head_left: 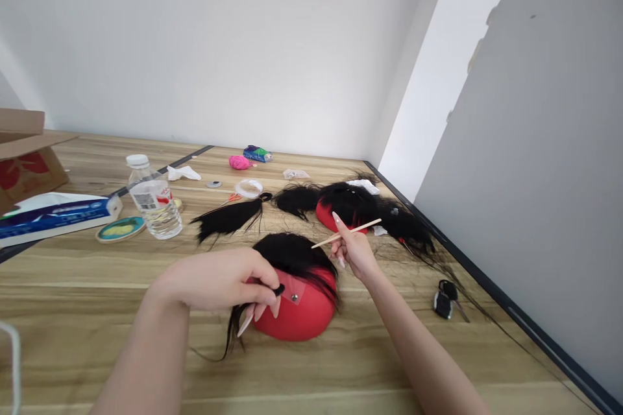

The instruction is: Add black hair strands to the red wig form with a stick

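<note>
In front of me a red dome-shaped form [302,321] rests on the table, with black hair [287,253] draped over its far side and down its left. My left hand [233,285] is closed at the form's left, pinching a small black lock of hair [279,290] between thumb and fingers. Beside those fingertips a clear plastic patch with a small metal stud [294,297] lies on the red surface. My right hand [354,251] grips a thin wooden stick [348,233], held above and right of the form, its left tip near the hair.
Behind stands a second red form [327,215] covered in black hair. A tied black hair bundle [231,217], a water bottle [153,201], a blue tissue pack [58,214] and a cardboard box [32,168] are to the left. A small black-and-silver object [444,301] lies right.
</note>
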{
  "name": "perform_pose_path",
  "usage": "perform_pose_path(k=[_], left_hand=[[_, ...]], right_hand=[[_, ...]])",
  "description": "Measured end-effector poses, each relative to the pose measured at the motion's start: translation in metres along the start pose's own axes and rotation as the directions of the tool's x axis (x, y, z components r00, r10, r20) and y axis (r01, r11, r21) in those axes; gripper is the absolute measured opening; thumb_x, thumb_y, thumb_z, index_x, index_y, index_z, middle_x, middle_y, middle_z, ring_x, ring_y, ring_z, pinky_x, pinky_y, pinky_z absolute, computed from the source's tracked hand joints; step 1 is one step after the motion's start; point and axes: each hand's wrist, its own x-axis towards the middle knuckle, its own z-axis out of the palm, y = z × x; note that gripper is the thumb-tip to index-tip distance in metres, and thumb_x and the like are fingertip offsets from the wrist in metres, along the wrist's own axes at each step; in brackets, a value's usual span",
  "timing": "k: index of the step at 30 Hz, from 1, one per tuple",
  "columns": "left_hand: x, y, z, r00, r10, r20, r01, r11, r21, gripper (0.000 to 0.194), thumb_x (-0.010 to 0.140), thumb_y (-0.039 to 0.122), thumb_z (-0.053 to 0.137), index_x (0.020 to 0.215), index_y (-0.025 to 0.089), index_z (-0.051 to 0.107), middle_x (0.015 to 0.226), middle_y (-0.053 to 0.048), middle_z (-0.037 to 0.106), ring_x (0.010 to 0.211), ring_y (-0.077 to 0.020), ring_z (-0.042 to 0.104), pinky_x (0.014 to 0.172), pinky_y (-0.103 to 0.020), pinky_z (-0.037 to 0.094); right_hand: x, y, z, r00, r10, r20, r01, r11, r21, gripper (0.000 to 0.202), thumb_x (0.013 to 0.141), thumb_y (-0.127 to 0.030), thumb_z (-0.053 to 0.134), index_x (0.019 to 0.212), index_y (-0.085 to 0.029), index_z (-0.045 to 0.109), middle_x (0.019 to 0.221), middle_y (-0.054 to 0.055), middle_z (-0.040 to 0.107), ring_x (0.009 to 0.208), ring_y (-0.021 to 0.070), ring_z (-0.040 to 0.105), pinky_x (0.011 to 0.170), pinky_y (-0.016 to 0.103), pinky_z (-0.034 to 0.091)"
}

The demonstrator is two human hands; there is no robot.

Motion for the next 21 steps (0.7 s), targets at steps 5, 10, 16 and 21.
perform_pose_path(k=[5,10,16,21], left_hand=[[-0.012,-0.002,-0.009,0.977,-0.032,-0.21,0.027,0.999,-0.029,0.035,0.091,0.041,0.046,0.074,0.02,0.07,0.074,0.001,0.069,0.073,-0.0125,0.063,0.07,-0.018,0.045],[-0.015,-0.018,-0.014,0.918,-0.141,-0.37,0.157,0.987,0.014,0.039,0.089,0.048,0.043,0.08,0.023,0.072,0.075,0.003,0.069,0.064,-0.0116,0.059,0.061,-0.019,0.042],[-0.003,-0.04,-0.019,0.775,-0.259,-0.577,0.325,0.946,0.011,0.037,0.087,0.047,0.043,0.072,0.021,0.065,0.068,0.002,0.066,0.06,-0.0146,0.057,0.059,-0.023,0.039],[0.024,-0.051,-0.018,0.57,-0.241,-0.785,0.327,0.944,-0.053,0.033,0.086,0.038,0.042,0.071,0.019,0.065,0.08,-0.003,0.073,0.078,-0.02,0.063,0.071,-0.027,0.041]], right_hand=[[0.008,0.002,-0.01,0.995,-0.079,-0.057,0.062,0.965,-0.254,0.057,0.076,-0.069,0.057,0.059,-0.016,0.064,0.046,0.005,0.061,0.032,0.0122,0.049,0.031,0.024,0.035],[0.007,-0.003,-0.023,0.977,-0.188,-0.096,0.1,0.812,-0.575,0.056,0.076,-0.07,0.057,0.056,-0.018,0.064,0.047,0.005,0.061,0.038,0.0167,0.054,0.042,0.028,0.04],[-0.005,-0.041,-0.034,0.802,-0.586,-0.113,0.185,0.424,-0.886,0.054,0.082,-0.064,0.054,0.055,-0.02,0.067,0.06,0.008,0.064,0.067,0.0218,0.062,0.064,0.031,0.042],[-0.055,-0.089,-0.015,0.72,-0.687,-0.099,0.443,0.564,-0.697,0.062,0.094,-0.059,0.037,0.055,-0.019,0.064,0.068,0.008,0.065,0.069,0.0197,0.064,0.069,0.032,0.047]])
